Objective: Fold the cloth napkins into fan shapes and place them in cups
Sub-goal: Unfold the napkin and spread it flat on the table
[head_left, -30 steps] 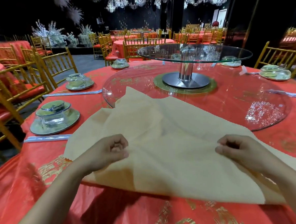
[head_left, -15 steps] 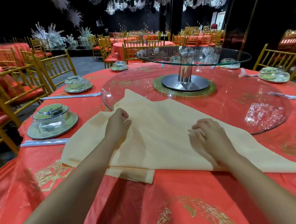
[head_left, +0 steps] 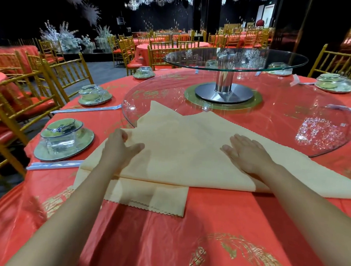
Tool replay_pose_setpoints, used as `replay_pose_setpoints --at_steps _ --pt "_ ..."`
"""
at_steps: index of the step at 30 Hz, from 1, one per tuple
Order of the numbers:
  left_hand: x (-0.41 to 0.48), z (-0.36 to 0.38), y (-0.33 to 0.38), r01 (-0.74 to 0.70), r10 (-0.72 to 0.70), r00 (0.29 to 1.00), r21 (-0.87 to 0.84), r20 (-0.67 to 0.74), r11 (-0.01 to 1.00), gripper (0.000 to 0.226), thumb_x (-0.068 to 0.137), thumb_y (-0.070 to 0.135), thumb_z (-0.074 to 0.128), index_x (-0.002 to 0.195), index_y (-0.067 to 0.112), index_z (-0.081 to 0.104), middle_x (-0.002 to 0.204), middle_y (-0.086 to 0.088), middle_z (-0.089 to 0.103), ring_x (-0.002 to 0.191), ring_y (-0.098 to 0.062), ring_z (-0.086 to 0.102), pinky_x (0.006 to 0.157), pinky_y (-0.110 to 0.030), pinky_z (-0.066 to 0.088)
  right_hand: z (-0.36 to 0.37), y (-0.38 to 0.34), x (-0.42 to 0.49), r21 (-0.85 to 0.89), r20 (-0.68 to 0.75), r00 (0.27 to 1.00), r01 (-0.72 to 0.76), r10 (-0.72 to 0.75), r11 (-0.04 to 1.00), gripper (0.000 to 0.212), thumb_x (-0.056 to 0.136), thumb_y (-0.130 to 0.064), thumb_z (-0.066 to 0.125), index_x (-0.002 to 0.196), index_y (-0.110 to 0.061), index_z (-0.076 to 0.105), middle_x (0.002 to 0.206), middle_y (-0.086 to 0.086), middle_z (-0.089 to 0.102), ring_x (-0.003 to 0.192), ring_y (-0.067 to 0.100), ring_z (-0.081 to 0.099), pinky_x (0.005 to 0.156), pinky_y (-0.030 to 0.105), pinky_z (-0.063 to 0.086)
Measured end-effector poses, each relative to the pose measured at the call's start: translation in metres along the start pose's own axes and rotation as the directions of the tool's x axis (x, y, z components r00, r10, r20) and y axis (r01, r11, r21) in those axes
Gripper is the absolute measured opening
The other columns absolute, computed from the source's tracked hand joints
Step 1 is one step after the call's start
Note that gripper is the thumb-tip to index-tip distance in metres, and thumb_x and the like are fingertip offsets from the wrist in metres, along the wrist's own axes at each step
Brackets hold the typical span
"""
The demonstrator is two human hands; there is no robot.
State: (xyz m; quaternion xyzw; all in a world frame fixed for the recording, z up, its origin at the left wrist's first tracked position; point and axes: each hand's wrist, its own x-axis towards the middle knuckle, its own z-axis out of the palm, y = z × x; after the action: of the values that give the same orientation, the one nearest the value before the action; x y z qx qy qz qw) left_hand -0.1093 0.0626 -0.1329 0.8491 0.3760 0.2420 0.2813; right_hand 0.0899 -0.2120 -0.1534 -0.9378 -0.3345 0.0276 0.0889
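Where L hand (head_left: 119,148) rests, napkin (head_left: 189,158) partly hidden.

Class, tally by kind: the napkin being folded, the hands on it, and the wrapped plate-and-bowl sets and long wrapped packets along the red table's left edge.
Beige cloth napkin: 1
Bare hands, left hand and right hand: 2
Green plate-and-bowl sets in clear wrap: 3
Long pale wrapped packets: 2
Total: 8
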Motion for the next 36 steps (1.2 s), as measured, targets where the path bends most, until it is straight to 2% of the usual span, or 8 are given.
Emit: replay_pose_setpoints --at_steps 4,7,14,18,20,24,31,36 --pt "-0.004 -0.011 -0.01 -0.009 0.012 0.987 -0.02 0.161 1.0 0.064 0.074 0.037 0.076 0.122 0.01 0.043 0.109 0.002 0.046 0.099 -0.019 0.047 0.081 -0.031 0.037 -0.007 0.007 0.001 0.203 -0.186 0.982 0.011 0.027 0.979 0.053 0.097 -0.042 0.033 0.141 -0.012 0.034 0.151 0.006 0.03 0.14 0.022 0.024 0.114 0.039 0.019" --pt "-0.005 -0.015 -0.009 -0.066 0.057 0.976 0.034 0.21 0.997 0.05 0.079 0.029 0.072 0.118 0.007 0.05 0.101 0.001 0.046 0.094 -0.02 0.046 0.076 -0.029 0.036 -0.013 0.026 -0.004 0.152 -0.314 0.933 -0.133 0.176 0.979 0.045 0.09 -0.036 0.045 0.124 -0.007 0.048 0.133 0.017 0.046 0.123 0.036 0.04 0.1 0.043 0.033" --pt "-0.005 -0.016 -0.008 -0.126 0.114 0.986 0.091 0.122 0.988 0.023 0.086 0.023 0.063 0.083 0.008 0.047 0.071 0.001 0.041 0.068 -0.019 0.037 0.055 -0.031 0.028 -0.032 0.055 -0.012 0.145 -0.204 0.876 -0.415 0.438 0.898 0.045 0.088 -0.042 0.055 0.11 -0.002 0.058 0.122 0.024 0.045 0.116 0.04 0.04 0.095 0.044 0.035" --pt "-0.003 -0.023 -0.016 -0.125 0.122 0.988 0.022 0.094 0.992 0.022 0.089 0.019 0.058 0.074 0.006 0.048 0.065 -0.002 0.042 0.061 -0.02 0.037 0.055 -0.033 0.028 -0.042 0.057 -0.003 0.325 -0.087 0.875 -0.427 0.476 0.844 0.033 0.083 -0.031 0.064 0.079 0.002 0.062 0.082 0.02 0.062 0.065 0.033 0.058 0.056 0.033 0.045" --pt "-0.005 -0.024 -0.019 -0.116 0.114 0.986 0.01 0.121 0.993 0.025 0.093 0.019 0.053 0.071 0.007 0.048 0.063 -0.002 0.046 0.061 -0.021 0.041 0.056 -0.033 0.03 -0.042 0.054 -0.003 0.379 -0.108 0.879 -0.395 0.464 0.837 0.024 0.081 -0.022 0.06 0.075 0.001 0.057 0.068 0.015 0.058 0.053 0.03 0.054 0.052 0.033 0.044" --pt "-0.011 -0.023 -0.023 -0.143 0.134 0.967 0.026 0.217 0.989 0.029 0.097 0.019 0.046 0.07 0.008 0.05 0.06 0.0 0.043 0.057 -0.016 0.038 0.053 -0.03 0.027 -0.041 0.052 -0.008 0.368 -0.203 0.897 -0.301 0.392 0.88 0.015 0.084 -0.019 0.053 0.082 -0.006 0.047 0.086 0.015 0.055 0.077 0.033 0.051 0.062 0.037 0.04" --pt "-0.013 -0.053 -0.041 -0.014 0.036 0.843 -0.045 0.536 0.999 0.026 0.094 0.019 0.054 0.069 0.011 0.053 0.066 0.0 0.044 0.063 -0.013 0.037 0.06 -0.027 0.028 -0.069 0.052 -0.055 0.336 0.117 0.952 -0.305 0.282 0.891 0.035 0.078 -0.027 0.072 0.06 -0.007 0.051 0.063 0.007 0.055 0.059 0.023 0.049 0.051 0.03 0.031" --pt "-0.02 -0.058 -0.053 -0.035 -0.052 0.784 0.129 0.619 0.991 0.015 0.088 0.021 0.063 0.075 0.013 0.061 0.064 0.005 0.054 0.058 -0.012 0.044 0.058 -0.025 0.034 -0.065 0.054 -0.081 0.391 0.228 0.948 -0.298 0.222 0.871 0.017 0.075 -0.026 0.075 0.079 -0.011 0.068 0.077 0.009 0.07 0.071 0.024 0.063 0.06 0.029 0.042"
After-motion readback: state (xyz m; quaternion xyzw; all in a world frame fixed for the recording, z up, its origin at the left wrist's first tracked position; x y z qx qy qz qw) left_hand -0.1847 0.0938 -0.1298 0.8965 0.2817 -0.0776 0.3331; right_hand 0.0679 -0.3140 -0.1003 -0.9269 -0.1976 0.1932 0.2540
